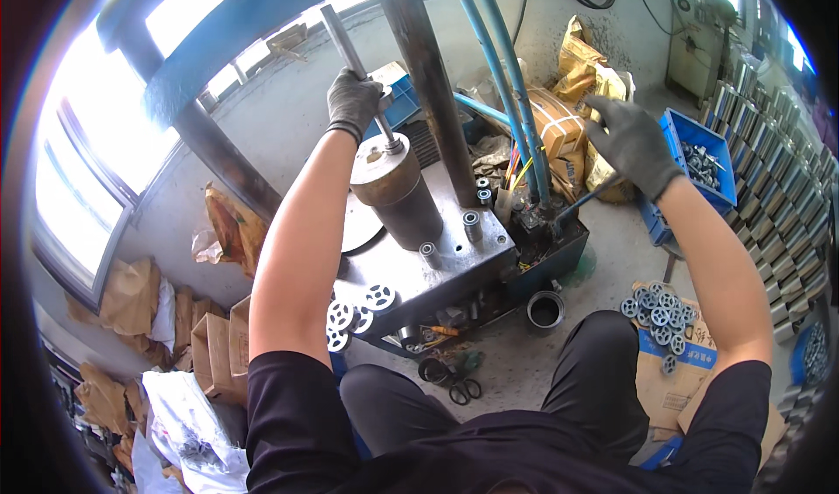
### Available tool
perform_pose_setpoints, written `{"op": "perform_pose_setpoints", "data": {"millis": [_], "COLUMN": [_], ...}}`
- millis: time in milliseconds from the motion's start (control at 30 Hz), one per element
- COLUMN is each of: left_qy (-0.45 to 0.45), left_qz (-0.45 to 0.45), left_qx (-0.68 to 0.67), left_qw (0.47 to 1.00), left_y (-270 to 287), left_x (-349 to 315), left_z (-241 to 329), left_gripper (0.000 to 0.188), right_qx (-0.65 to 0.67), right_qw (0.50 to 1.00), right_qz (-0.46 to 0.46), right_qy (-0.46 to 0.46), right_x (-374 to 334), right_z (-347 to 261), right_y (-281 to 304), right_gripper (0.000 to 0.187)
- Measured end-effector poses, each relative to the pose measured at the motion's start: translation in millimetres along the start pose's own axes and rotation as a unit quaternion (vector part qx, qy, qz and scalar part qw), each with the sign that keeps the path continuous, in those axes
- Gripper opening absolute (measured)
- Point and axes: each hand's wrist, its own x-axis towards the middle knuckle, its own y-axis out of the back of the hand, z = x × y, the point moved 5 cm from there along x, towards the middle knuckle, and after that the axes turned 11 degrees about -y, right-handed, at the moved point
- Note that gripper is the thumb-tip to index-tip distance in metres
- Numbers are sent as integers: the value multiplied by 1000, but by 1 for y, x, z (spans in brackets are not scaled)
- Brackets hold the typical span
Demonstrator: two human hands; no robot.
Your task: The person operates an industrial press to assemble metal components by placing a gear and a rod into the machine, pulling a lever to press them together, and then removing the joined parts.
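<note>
My left hand [354, 102], in a grey glove, is closed around a long metal rod [344, 44]. Its lower end meets the top of a dark steel cylinder [404, 205] standing on the metal bench [393, 275] of a press. Beside the cylinder stand small round metal parts, among them a ringed sleeve [472, 226]. My gloved right hand [636, 147] is raised at the right with its fingers apart. Below its palm ends a dark lever [590, 198] that slopes up from the machine; whether they touch I cannot tell.
Steel posts [428, 74] and blue pipes [509, 83] rise beyond the bench. Spoked metal discs [379, 297] lie at its near left corner, more discs [662, 315] on cardboard at right. A blue crate [699, 157] holds small metal parts. Scissors [465, 393] and a metal ring [546, 310] lie below.
</note>
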Motion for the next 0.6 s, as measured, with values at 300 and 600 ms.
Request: {"op": "perform_pose_setpoints", "data": {"millis": [300,600], "left_qy": [-38,-32], "left_qz": [28,45], "left_qx": [-28,7], "left_qw": [998,998], "left_y": [5,10], "left_x": [-20,-9], "left_z": [7,-15], "left_gripper": [23,25], "right_qx": [-23,-74], "right_qw": [989,948], "right_qz": [-148,-306], "right_qy": [1,53], "right_x": [-125,-118], "right_z": [11,16], "right_y": [34,21], "right_gripper": [34,28]}}
